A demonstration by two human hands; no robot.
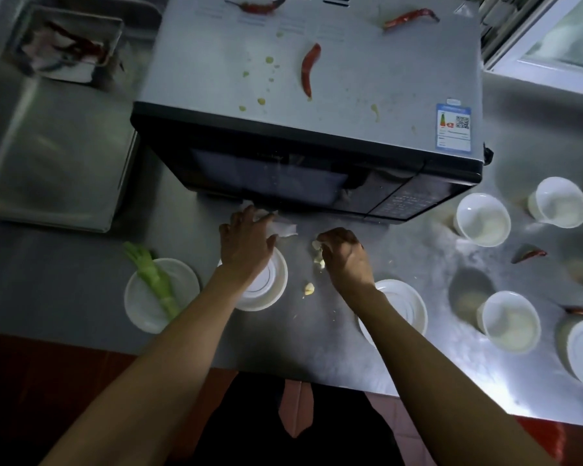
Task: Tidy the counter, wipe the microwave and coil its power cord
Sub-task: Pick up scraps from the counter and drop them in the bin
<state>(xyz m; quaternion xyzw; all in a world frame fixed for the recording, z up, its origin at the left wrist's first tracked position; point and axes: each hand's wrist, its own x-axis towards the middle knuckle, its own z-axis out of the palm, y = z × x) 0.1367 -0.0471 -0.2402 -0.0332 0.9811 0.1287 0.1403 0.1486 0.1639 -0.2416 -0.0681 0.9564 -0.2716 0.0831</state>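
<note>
A grey microwave [317, 95] with a black door stands on the steel counter [64, 264]. Three dried red chillies [308, 68] and yellow-green spots lie on its top. My left hand [246, 240] rests on a crumpled white tissue [285, 228] just in front of the door, fingers spread over it. My right hand [342, 252] curls round pale garlic pieces [318, 253] on the counter. One more garlic piece [309, 288] lies loose between my forearms. The power cord is not visible.
White lids and plastic cups [482, 218] are scattered on the counter, mostly right. A green stalk [150, 274] lies across the left lid [138, 311]. Two chillies [529, 253] lie among the cups. Back left, a sink holds a metal tray [69, 42].
</note>
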